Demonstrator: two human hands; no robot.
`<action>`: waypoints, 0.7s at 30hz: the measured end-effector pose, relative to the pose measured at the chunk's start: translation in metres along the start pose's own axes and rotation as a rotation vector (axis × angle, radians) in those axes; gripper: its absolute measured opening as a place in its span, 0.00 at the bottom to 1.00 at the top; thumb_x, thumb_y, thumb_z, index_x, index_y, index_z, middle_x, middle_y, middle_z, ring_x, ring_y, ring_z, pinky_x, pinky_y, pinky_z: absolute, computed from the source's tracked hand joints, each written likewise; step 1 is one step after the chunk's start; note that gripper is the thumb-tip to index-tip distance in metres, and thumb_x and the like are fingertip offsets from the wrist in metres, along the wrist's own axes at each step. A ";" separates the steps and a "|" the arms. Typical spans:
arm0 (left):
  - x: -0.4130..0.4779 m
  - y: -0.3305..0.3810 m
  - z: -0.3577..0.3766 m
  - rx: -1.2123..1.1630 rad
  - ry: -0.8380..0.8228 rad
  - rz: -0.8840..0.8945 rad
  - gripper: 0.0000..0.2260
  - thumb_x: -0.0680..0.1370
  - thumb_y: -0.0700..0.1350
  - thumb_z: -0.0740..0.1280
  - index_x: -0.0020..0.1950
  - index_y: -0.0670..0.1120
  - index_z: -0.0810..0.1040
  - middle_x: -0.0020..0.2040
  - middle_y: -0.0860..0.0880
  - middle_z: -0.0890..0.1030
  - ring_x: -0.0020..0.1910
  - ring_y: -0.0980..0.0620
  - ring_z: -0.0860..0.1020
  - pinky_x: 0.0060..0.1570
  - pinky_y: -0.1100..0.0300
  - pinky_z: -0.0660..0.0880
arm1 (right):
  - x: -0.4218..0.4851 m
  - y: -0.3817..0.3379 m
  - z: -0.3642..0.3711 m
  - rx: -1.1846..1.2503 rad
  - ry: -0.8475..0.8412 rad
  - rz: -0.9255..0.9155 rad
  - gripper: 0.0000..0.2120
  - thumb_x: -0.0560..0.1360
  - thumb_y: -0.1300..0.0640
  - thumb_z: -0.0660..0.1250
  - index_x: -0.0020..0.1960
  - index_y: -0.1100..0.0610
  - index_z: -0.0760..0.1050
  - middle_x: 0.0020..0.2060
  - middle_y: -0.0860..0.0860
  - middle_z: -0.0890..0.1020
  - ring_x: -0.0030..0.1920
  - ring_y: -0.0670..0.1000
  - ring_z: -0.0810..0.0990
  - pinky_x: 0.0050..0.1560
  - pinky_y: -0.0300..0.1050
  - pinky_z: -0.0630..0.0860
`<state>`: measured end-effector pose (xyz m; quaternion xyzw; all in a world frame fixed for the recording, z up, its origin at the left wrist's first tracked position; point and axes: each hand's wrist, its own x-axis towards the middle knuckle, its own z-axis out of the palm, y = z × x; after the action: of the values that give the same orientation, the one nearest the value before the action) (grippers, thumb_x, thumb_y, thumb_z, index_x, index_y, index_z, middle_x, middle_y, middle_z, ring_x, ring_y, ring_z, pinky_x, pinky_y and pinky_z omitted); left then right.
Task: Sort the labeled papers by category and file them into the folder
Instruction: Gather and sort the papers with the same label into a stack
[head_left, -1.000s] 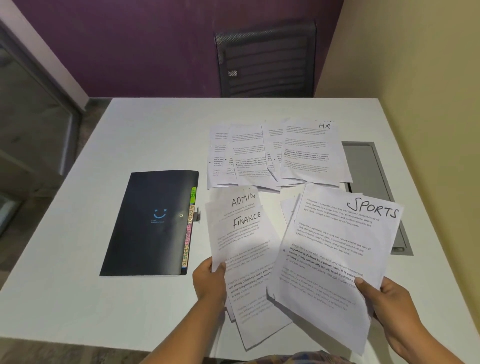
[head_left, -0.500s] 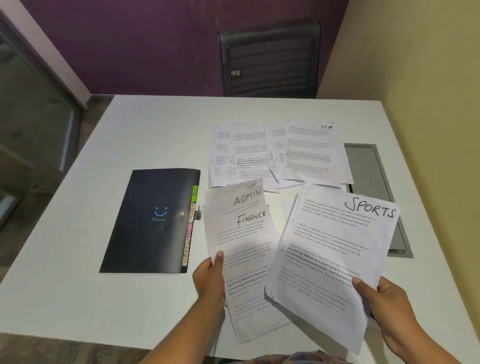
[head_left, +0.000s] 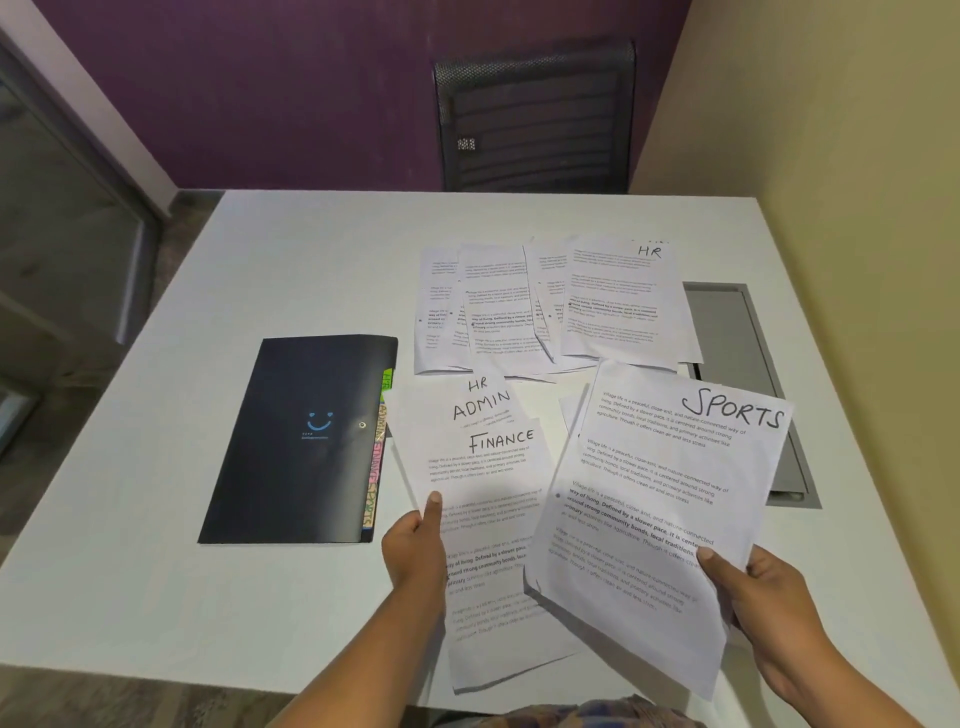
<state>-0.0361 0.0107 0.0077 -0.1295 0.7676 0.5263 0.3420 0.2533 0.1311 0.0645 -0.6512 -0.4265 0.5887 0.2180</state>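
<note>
- A person sits at a white surface, seen from above, with a sheaf of papers in each of their hands.
- The left hand pinches a fan of sheets by the lower left edge, thumb on top. The FINANCE sheet is in front, with the ADMIN sheet and an HR label peeking out behind it.
- The right hand grips the SPORTS sheet at its lower right corner, thumb on top. It is lifted and tilted, and overlaps the fan.
- The loose papers lie spread further back, near the middle of the surface.
- The dark folder lies closed just left of the fan, coloured tabs showing along its edge.
- This looks like the sorting step, with filing not begun.
- The next move likely needs one sheaf set down as its own pile, freeing a hand to open the folder.
</note>
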 end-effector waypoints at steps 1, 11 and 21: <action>0.001 0.000 0.000 0.009 0.009 -0.010 0.23 0.78 0.56 0.68 0.31 0.44 0.67 0.29 0.45 0.78 0.28 0.47 0.75 0.31 0.60 0.69 | 0.000 0.000 0.000 -0.001 0.002 0.002 0.04 0.76 0.62 0.70 0.49 0.59 0.84 0.43 0.60 0.87 0.38 0.56 0.78 0.39 0.49 0.70; -0.024 0.026 0.015 0.255 -0.177 0.341 0.15 0.77 0.54 0.70 0.59 0.47 0.77 0.56 0.49 0.81 0.53 0.49 0.80 0.50 0.57 0.78 | -0.002 -0.008 0.007 -0.070 -0.053 -0.010 0.06 0.78 0.58 0.68 0.51 0.56 0.83 0.42 0.55 0.88 0.38 0.59 0.81 0.37 0.49 0.72; -0.082 0.076 0.036 0.233 -0.750 0.242 0.07 0.80 0.41 0.67 0.55 0.41 0.81 0.42 0.48 0.88 0.38 0.52 0.86 0.32 0.63 0.80 | 0.014 -0.037 0.014 -0.070 -0.352 -0.009 0.08 0.80 0.57 0.66 0.55 0.54 0.82 0.48 0.53 0.87 0.42 0.53 0.84 0.44 0.48 0.74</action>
<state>-0.0043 0.0614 0.1087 0.2022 0.6540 0.4829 0.5460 0.2281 0.1590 0.0824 -0.5435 -0.4813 0.6773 0.1196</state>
